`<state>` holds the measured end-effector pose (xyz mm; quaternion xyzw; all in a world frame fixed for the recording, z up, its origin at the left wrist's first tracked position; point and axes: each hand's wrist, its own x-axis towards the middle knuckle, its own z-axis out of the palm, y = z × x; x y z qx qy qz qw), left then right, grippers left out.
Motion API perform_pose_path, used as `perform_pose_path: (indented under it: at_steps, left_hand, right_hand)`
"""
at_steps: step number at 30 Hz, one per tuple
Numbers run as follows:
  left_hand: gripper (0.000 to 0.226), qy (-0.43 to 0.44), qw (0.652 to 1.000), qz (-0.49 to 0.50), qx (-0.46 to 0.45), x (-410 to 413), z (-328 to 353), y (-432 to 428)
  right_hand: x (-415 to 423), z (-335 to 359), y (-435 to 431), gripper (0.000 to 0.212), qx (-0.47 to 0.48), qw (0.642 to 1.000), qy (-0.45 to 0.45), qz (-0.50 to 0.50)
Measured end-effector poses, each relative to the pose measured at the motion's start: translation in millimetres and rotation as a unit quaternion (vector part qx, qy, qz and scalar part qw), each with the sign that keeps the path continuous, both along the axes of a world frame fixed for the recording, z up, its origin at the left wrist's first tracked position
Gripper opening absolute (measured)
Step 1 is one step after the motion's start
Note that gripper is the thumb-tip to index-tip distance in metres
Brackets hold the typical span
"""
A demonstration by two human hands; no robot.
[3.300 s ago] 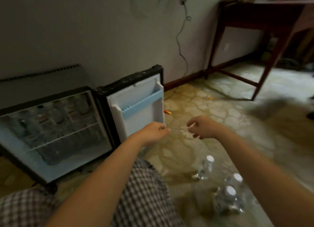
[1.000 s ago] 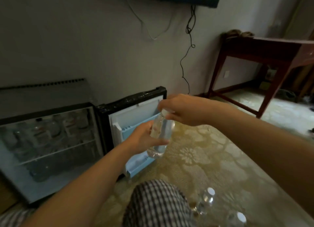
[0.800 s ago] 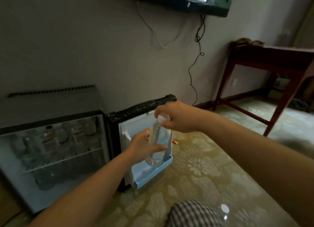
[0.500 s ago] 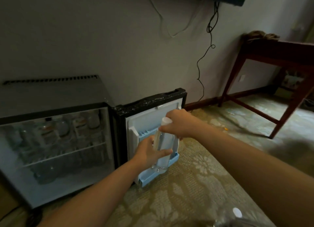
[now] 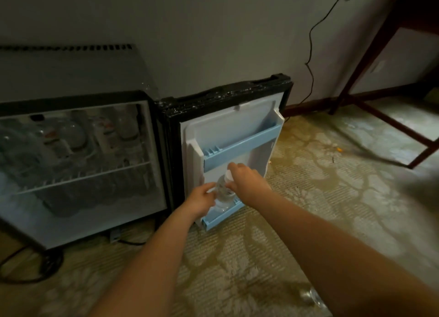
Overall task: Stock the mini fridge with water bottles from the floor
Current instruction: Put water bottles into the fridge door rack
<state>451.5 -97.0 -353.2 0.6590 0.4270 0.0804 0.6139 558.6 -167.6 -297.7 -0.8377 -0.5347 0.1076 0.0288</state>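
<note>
L hand (image 5: 202, 201) is gripping water bottle (image 5: 223, 193) body from 9 | R hand (image 5: 247, 183) is pinching cap at 12 | base is sitting in lower door shelf (image 5: 221, 218), 3 o'clock of mini fridge (image 5: 80, 198) | prob light, slick, squashy: grip mid-body

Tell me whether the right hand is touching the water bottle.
Touching. The head view shows the right hand pinching the white cap end of the water bottle, no gap between them; the left hand grips its body.

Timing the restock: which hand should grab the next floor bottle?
Likely the right hand: the floor bottle lies beside that arm, away from the left hand. Both hold the shelf bottle.
</note>
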Motion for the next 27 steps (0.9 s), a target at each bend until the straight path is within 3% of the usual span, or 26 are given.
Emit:
perform_pose_path:
  at_steps: [7, 19, 22, 27]
  left_hand:
    - [0.047, 0.061, 0.998, 0.010, 0.000, -6, -30, -1]
    - [0.048, 0.119, 0.989, -0.079, 0.046, -11, -40, 4]
    - [0.049, 0.114, 0.988, -0.083, 0.057, -15, -40, -1]
    - [0.045, 0.145, 0.983, -0.090, 0.069, -17, -35, -6]
  right_hand:
    - [8, -49, 25, 0.033, -0.040, 0.998, 0.009, 0.046]
    - [1, -68, 53, 0.038, -0.139, 0.989, 0.016, 0.051]
    - [0, -69, 54, 0.043, -0.143, 0.989, 0.032, 0.035]
    - [2, -61, 47, 0.069, -0.127, 0.987, 0.098, -0.011]
